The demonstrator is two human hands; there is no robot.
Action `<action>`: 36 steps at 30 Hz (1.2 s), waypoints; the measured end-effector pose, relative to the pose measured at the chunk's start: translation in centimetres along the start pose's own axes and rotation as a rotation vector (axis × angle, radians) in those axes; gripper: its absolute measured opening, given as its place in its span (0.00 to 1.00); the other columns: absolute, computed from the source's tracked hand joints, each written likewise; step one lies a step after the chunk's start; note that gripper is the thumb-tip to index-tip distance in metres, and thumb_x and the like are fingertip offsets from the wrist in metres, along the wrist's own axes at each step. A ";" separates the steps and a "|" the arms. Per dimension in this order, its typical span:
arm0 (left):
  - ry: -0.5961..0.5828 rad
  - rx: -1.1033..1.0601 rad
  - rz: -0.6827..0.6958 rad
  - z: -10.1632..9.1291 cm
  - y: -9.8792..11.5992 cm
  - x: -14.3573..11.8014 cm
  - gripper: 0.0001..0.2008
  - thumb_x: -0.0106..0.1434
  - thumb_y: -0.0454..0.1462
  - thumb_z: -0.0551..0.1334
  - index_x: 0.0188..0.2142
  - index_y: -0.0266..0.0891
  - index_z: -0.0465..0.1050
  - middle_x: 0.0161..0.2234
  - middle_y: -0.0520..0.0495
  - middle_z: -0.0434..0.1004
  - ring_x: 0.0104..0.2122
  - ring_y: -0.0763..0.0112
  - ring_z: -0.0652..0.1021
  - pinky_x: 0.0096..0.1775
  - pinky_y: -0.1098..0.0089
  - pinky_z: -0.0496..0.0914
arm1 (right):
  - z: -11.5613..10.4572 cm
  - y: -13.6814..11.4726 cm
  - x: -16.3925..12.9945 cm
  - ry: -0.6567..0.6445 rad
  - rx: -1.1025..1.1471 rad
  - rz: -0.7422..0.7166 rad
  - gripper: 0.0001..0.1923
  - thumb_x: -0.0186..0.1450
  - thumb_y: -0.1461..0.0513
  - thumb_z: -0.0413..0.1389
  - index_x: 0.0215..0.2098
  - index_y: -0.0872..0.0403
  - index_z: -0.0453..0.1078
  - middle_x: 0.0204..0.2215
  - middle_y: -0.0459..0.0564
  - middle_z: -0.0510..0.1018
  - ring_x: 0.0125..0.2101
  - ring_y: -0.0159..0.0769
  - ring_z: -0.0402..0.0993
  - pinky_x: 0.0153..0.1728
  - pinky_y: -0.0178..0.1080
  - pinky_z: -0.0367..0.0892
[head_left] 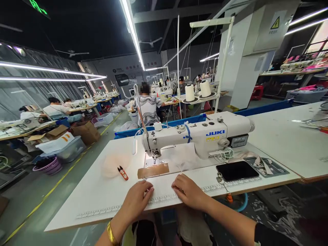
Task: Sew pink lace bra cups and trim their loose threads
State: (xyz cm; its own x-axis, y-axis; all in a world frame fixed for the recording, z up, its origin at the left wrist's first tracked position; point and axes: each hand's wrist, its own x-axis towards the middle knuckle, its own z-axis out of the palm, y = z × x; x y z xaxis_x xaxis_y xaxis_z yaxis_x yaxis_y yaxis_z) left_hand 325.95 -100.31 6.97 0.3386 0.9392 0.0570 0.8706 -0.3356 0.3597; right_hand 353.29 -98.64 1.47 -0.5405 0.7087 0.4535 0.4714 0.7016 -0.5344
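Observation:
My left hand point(137, 199) is at the front of the white sewing table point(89, 194), fingers curled and thumb close to the forefinger. Level with it, my right hand point(189, 192) has its fingertips drawn together. Anything thin between the fingers of either hand is too pale to make out against the tabletop. Just beyond both hands stands a white sewing machine point(176, 135), with a brown strip point(153, 171) lying in front of its needle area. Orange-handled thread snips point(123, 173) lie left of the machine, beside a sheer pale fabric piece point(112, 165).
A printed ruler point(102, 212) runs along the front edge. To the right are a black phone point(237, 171), a key ring point(220, 178) and a grey tray point(271, 167) with fabric scraps. Thread cones point(190, 93) stand behind the machine. A co-worker point(148, 107) sits ahead.

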 end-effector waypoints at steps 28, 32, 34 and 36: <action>0.005 -0.235 0.281 2.3 -1.0 -3.8 0.15 0.71 0.49 0.55 0.40 0.52 0.79 0.39 0.45 0.83 0.38 0.57 0.81 0.40 0.60 0.77 | -2.2 3.5 6.6 0.259 -0.445 0.306 0.05 0.70 0.63 0.57 0.42 0.53 0.75 0.37 0.58 0.79 0.43 0.50 0.67 0.47 0.50 0.60; 0.008 -0.317 0.227 0.9 -4.4 -5.1 0.15 0.70 0.50 0.56 0.38 0.50 0.80 0.37 0.46 0.83 0.38 0.59 0.81 0.40 0.62 0.76 | -1.4 1.7 7.0 0.311 -0.479 0.289 0.09 0.72 0.65 0.53 0.39 0.53 0.76 0.38 0.56 0.79 0.42 0.48 0.67 0.44 0.49 0.59; -0.032 -0.394 0.179 0.2 -5.6 -5.1 0.16 0.70 0.50 0.55 0.38 0.48 0.80 0.38 0.47 0.83 0.38 0.59 0.81 0.41 0.63 0.76 | -0.2 0.2 6.5 0.318 -0.465 0.254 0.10 0.73 0.63 0.52 0.41 0.52 0.76 0.38 0.56 0.79 0.42 0.48 0.67 0.44 0.48 0.60; -0.065 -0.468 0.120 -0.1 -6.6 -4.6 0.17 0.69 0.50 0.56 0.40 0.47 0.80 0.40 0.47 0.84 0.40 0.59 0.81 0.42 0.63 0.76 | 1.8 -1.7 5.6 0.289 -0.431 0.205 0.10 0.75 0.61 0.51 0.42 0.52 0.75 0.39 0.55 0.79 0.42 0.45 0.69 0.46 0.47 0.62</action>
State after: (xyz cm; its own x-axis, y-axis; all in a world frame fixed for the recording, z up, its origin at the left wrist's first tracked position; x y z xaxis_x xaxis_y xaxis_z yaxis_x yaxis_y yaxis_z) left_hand 318.56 -102.40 4.42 0.4610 0.8846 0.0711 0.5751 -0.3588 0.7352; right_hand 348.20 -95.95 3.64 -0.2232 0.7827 0.5811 0.8221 0.4714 -0.3192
